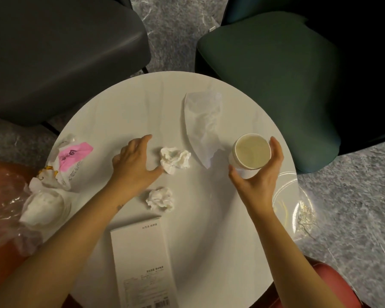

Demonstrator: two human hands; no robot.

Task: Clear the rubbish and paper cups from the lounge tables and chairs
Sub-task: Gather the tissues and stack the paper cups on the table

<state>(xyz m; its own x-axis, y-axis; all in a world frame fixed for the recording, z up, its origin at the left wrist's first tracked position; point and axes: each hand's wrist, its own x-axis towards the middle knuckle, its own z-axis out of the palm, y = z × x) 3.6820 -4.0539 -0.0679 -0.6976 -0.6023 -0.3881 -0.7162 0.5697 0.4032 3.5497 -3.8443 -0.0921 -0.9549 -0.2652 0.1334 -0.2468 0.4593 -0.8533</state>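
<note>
Beside the paper cup, flat tissue, crumpled wad

right hand gripping paper cup, left hand touching crumpled tissue

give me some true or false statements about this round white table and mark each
The right hand grips the white paper cup. True.
The cup lies on its side. False: its mouth faces up.
The left hand holds a wrapper. False: it holds nothing; the pink and white wrapper lies at the round white table's left edge.
A crumpled white tissue ball lies between the left hand and the flat white tissue sheet. True.
</note>
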